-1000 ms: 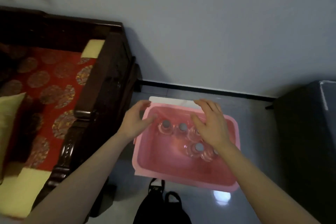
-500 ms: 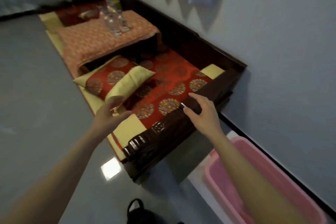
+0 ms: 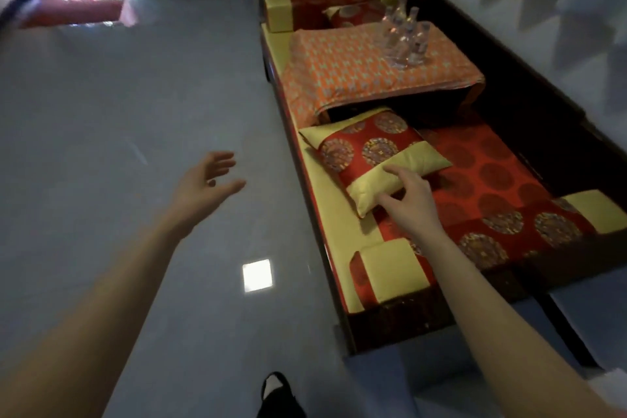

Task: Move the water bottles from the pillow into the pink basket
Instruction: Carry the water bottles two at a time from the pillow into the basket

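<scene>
Several clear water bottles (image 3: 403,41) stand upright in a cluster on a large orange patterned cushion (image 3: 346,78) at the far end of a dark wooden bench. My left hand (image 3: 207,183) hovers over the grey floor, palm up, fingers spread, holding nothing. My right hand (image 3: 407,204) is over the near red-and-yellow pillow (image 3: 373,153), fingers apart and touching its yellow end, with nothing held. Both hands are well short of the bottles. The pink basket is out of view.
The dark wooden bench (image 3: 380,319) has a high back rail along the wall on the right. A red seat pad (image 3: 492,187) and a small yellow bolster (image 3: 390,268) lie near me. Grey floor (image 3: 135,112) spreads left. My dark shoe (image 3: 278,394) shows below.
The view has swung from the pink basket and its bottles to the bench. Both hands left the basket; the right now reaches over the near pillow, the left hangs over the floor.
</scene>
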### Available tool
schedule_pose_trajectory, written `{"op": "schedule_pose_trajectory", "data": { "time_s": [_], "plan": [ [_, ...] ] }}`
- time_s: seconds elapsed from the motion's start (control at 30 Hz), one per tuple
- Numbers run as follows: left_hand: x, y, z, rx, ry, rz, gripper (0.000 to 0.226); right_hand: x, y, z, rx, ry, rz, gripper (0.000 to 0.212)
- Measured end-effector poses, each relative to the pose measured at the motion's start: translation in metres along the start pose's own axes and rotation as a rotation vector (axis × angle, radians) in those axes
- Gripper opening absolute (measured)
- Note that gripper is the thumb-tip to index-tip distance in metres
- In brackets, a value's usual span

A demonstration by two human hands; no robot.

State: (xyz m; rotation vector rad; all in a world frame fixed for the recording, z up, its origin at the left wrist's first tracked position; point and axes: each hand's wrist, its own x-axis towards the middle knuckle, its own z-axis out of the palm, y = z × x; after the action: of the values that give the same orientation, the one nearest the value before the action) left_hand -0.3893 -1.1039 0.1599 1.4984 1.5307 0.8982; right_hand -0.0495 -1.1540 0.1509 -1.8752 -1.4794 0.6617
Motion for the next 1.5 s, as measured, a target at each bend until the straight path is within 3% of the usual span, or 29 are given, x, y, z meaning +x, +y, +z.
{"op": "schedule_pose_trajectory", "data": {
  "time_s": [0.23, 0.9, 1.2, 1.5],
  "plan": [
    [0.087, -0.022, -0.074, -0.061, 0.08, -0.076, 0.042, 0.083, -0.065, 0.072, -0.003, -0.06, -0.03, 0.049],
    [0.429, -0.03, -0.146, -0.081, 0.141, -0.12, 0.029, 0.437, -0.151, 0.197, 0.024, -0.128, -0.051, 0.044],
    [0.602, -0.053, -0.164, -0.064, 0.048, -0.109, 0.028, 0.58, -0.181, 0.251, 0.018, -0.04, -0.044, 0.044],
    [0.816, -0.027, -0.158, -0.02, -0.149, -0.046, 0.029, 0.714, -0.199, 0.283, 0.054, 0.114, 0.109, 0.044]
  ]
}}
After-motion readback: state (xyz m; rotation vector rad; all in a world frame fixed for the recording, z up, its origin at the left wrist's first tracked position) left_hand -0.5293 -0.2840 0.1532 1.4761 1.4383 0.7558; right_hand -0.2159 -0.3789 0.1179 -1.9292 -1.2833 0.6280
